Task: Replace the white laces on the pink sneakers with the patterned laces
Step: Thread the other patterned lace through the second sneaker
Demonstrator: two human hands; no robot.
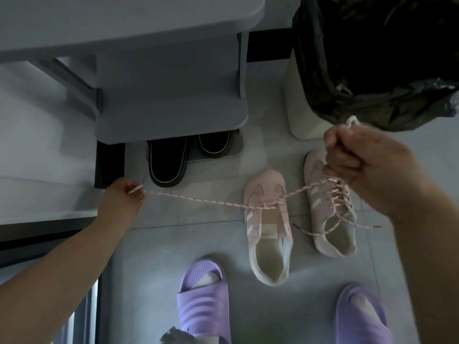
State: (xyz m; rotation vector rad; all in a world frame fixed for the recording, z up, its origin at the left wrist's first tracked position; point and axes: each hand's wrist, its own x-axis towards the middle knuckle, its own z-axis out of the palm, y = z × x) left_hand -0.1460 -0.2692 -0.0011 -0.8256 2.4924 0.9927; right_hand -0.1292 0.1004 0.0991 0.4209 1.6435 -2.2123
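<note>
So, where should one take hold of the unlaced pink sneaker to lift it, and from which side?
Probably at the heel collar of the unlaced pink sneaker, coming from above on the near side. Its heel points toward the person and gapes open, while the patterned lace, stretched between left hand and right hand, crosses its front eyelets.

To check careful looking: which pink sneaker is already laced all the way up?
The right sneaker, below the right hand: its lace criss-crosses in several rows. The left sneaker has one crossing near the toe.
</note>
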